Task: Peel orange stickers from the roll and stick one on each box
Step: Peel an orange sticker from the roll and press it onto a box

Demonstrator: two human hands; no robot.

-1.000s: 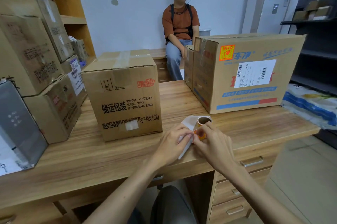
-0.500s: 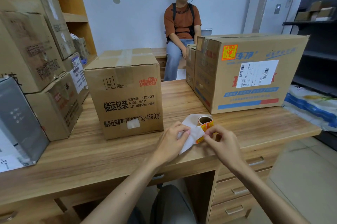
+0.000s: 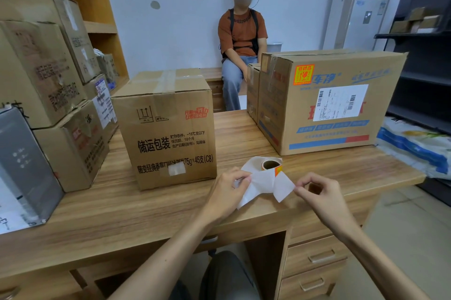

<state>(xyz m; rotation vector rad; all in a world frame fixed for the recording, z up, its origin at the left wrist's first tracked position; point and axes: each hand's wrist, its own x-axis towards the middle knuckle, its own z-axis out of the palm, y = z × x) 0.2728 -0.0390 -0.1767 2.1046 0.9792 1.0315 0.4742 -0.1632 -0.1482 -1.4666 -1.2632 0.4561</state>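
Observation:
The sticker roll [image 3: 271, 165] lies on the wooden desk [image 3: 151, 204], its white backing strip [image 3: 261, 183] trailing toward me. My left hand [image 3: 225, 191] pinches the strip's left end. My right hand [image 3: 322, 196] pinches a sticker [image 3: 283, 185] peeled off to the right, its white underside facing me and an orange edge showing near the roll. A brown box [image 3: 168, 128] stands just left of the roll, with no orange sticker visible on it. The larger box [image 3: 329, 101] at the right carries an orange sticker [image 3: 303, 75] on its upper left front.
Several stacked cartons [image 3: 46, 84] and a grey box [image 3: 22, 167] crowd the desk's left side. A person [image 3: 240, 50] sits behind the desk against the wall. Desk drawers [image 3: 317, 255] are below right; a printed sack [image 3: 415, 145] lies beyond the right edge.
My right hand has pulled away to the right, drawing the sticker off the backing. My left hand stays on the strip. The roll has barely moved.

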